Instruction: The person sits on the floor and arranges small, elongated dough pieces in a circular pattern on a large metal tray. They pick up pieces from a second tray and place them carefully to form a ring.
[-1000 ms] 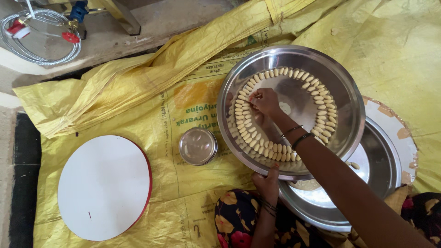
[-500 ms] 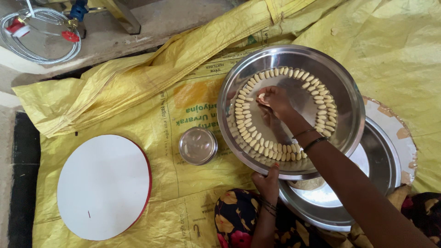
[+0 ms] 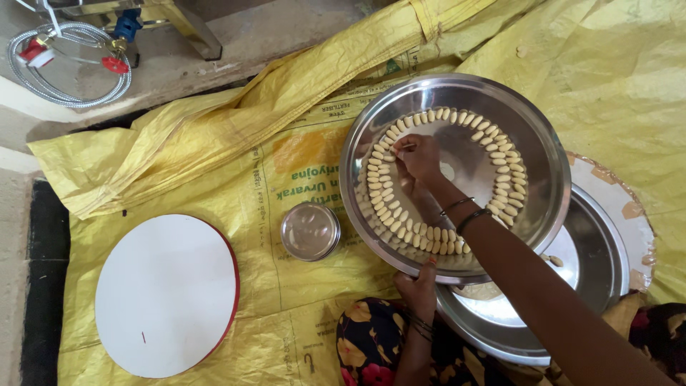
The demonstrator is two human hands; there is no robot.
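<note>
A large steel plate (image 3: 532, 136) lies on the yellow sheet and holds a ring of small pale dough pieces (image 3: 389, 207), two rows deep on its left side. My right hand (image 3: 421, 163) reaches in from the lower right, with dark bangles on the wrist. Its fingertips pinch one dough piece at the ring's upper left, inside edge. My left hand (image 3: 420, 284) comes up from below and grips the plate's near rim.
Under the big plate sits a second steel plate (image 3: 597, 282) on a white disc with brown patches (image 3: 632, 214). A small round steel tin (image 3: 310, 231) and a white round board with a red edge (image 3: 168, 293) lie to the left. A coiled metal hose (image 3: 68, 61) lies on the floor at top left.
My right hand drifted slightly right over the plate's middle, then back left to the ring's upper left. My left hand has stayed on the rim.
</note>
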